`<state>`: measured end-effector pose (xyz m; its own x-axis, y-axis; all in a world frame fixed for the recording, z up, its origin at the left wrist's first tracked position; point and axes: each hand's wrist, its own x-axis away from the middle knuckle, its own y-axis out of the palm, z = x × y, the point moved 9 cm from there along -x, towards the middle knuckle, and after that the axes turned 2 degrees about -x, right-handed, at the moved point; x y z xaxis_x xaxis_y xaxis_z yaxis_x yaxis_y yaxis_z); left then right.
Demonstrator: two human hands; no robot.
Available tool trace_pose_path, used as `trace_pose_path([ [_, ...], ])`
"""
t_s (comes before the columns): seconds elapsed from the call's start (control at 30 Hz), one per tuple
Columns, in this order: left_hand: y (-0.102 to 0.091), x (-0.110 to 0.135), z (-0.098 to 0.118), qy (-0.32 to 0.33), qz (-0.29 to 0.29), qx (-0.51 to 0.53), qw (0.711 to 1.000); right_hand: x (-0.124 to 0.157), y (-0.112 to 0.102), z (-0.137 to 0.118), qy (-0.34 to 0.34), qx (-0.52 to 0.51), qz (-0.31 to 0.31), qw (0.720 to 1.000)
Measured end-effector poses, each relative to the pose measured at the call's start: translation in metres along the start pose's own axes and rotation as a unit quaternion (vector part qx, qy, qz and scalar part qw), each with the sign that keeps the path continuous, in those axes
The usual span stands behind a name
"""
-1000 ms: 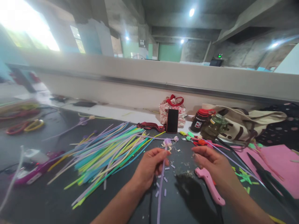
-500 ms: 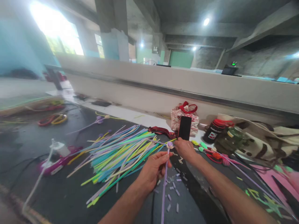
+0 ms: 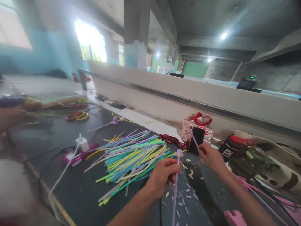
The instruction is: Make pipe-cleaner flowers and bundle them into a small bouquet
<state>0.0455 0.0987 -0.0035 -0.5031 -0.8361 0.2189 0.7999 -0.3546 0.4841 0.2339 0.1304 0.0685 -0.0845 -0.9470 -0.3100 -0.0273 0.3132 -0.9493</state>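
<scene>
Left hand grasps the purple flower by its stem, just below the head; head sticks up past the fingertips, stem runs down toward the person. That grip is unchanged. Change is on the right hand: looked bare a second ago, over the pink tool; now beyond and right of the left hand, pinching a purple stick, which crosses the front of the phone. Stick's other end hidden by the hand. Judged effect: both hands now occupied, second purple piece in play, apart from the flower. Offcuts right of the left hand; strip bundle to its left.
</scene>
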Motion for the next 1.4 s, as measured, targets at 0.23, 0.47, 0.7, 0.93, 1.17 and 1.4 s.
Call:
trace_pose_path([
  [0.23, 0.014, 0.003, 0.002, 0.032, 0.003, 0.001, 0.999, 0.079, -0.066, -0.008, 0.047, -0.224, 0.173, 0.958],
  [0.47, 0.038, 0.014, -0.004, -0.004, -0.027, 0.080, 0.996, 0.128, -0.104, -0.065, -0.186, -0.123, 0.320, 0.921],
  [0.7, 0.046, 0.011, -0.007, -0.003, -0.016, 0.067, 0.998, 0.137, -0.101, -0.095, -0.322, -0.004, 0.313, 0.894],
  [0.93, 0.040, 0.001, -0.008, 0.014, -0.006, 0.060, 0.998, 0.140, -0.103, -0.090, -0.328, -0.040, 0.310, 0.891],
  [1.17, 0.033, -0.001, -0.012, 0.000, 0.003, 0.035, 0.999, 0.127, -0.033, -0.087, -0.284, 0.099, 0.128, 0.945],
  [1.4, 0.028, 0.000, -0.016, -0.014, 0.026, 0.023, 0.999, 0.130, 0.022, -0.076, -0.308, 0.162, -0.053, 0.936],
])
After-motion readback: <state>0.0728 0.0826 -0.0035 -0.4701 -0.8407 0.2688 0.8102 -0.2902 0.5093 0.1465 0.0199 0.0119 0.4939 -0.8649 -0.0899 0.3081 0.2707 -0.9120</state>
